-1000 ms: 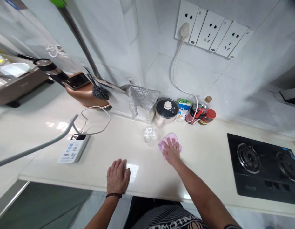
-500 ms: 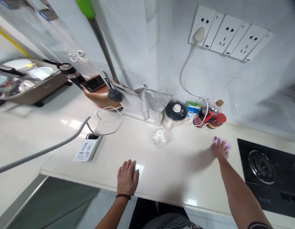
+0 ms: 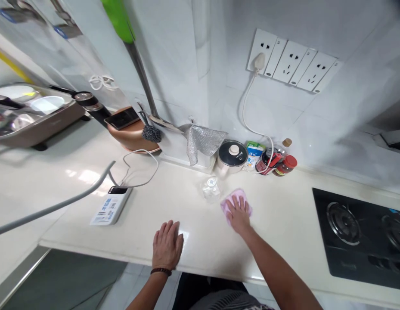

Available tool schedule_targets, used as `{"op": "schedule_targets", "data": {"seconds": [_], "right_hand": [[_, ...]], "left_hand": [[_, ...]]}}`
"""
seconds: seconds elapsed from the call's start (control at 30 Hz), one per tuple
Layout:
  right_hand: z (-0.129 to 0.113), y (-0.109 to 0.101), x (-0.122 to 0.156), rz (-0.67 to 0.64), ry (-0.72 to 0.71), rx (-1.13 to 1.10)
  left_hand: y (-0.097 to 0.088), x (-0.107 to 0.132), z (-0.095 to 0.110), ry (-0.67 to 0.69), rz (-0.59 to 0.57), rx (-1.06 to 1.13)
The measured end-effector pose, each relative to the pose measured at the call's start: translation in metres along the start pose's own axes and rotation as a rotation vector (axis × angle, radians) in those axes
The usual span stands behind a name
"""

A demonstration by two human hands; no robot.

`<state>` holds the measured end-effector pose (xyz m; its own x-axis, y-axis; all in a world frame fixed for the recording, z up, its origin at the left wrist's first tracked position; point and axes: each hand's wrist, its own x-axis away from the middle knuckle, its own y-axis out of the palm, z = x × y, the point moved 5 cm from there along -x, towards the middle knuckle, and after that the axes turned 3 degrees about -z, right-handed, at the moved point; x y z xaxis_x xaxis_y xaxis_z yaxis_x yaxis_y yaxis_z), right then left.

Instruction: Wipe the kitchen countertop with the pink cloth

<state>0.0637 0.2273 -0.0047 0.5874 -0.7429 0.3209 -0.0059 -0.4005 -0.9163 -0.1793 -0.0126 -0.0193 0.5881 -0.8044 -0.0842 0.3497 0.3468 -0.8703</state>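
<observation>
My right hand (image 3: 239,215) presses flat on a pink cloth (image 3: 245,196), fingers spread over it, on the pale countertop (image 3: 271,241). Just left of the cloth stands a small clear plastic container (image 3: 210,189) with a square mark on its top. My left hand (image 3: 166,245) rests palm down near the counter's front edge, fingers stretched and holding nothing; a dark beaded bracelet circles its wrist.
A black gas stove (image 3: 351,254) lies at right. Along the wall stand an electric pot (image 3: 232,154), a red-lidded jar (image 3: 286,165) and a copper-coloured bowl (image 3: 131,137). A white box-shaped device (image 3: 111,209) and grey hose (image 3: 64,206) are at left, below a dish rack (image 3: 44,129).
My right hand has slid the pink cloth left, from beside the stove to near the clear container. My left hand stays on the counter. The view has shifted slightly.
</observation>
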Motion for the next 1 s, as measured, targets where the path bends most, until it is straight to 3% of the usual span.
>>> {"op": "schedule_targets", "data": {"seconds": [0.07, 0.13, 0.23, 0.33, 0.43, 0.5, 0.57, 0.77, 0.9, 1.0], "right_hand": [[0.017, 0.012, 0.029, 0.014, -0.03, -0.011], [0.058, 0.014, 0.054, 0.052, 0.077, -0.02], [0.151, 0.005, 0.098, 0.157, 0.424, -0.047], [0.242, 0.007, 0.16, 0.27, 0.76, -0.204], [0.292, 0.023, 0.224, 0.419, 0.968, -0.35], [0.293, 0.037, 0.253, 0.454, 1.07, -0.375], [0.275, 0.049, 0.266, 0.416, 1.134, -0.366], [0.203, 0.057, 0.25, 0.225, 1.062, -0.267], [0.193, 0.051, 0.249, 0.165, 1.029, -0.213], [0.195, 0.048, 0.252, 0.139, 1.004, -0.195]], "left_hand": [[0.0, -0.001, 0.0, 0.001, 0.0, 0.001], [0.001, -0.002, 0.001, 0.004, -0.005, 0.001], [-0.001, -0.002, 0.001, 0.02, -0.008, 0.005], [-0.003, 0.0, -0.001, 0.019, -0.006, 0.022], [-0.005, 0.0, 0.003, -0.015, 0.024, 0.071], [-0.003, -0.007, 0.016, -0.014, 0.055, 0.155], [0.003, -0.024, 0.039, 0.01, 0.06, 0.269], [0.024, -0.115, 0.114, -0.074, 0.009, 0.588], [0.026, -0.154, 0.137, -0.111, -0.016, 0.718], [0.019, -0.156, 0.161, 0.01, -0.013, 0.59]]}}
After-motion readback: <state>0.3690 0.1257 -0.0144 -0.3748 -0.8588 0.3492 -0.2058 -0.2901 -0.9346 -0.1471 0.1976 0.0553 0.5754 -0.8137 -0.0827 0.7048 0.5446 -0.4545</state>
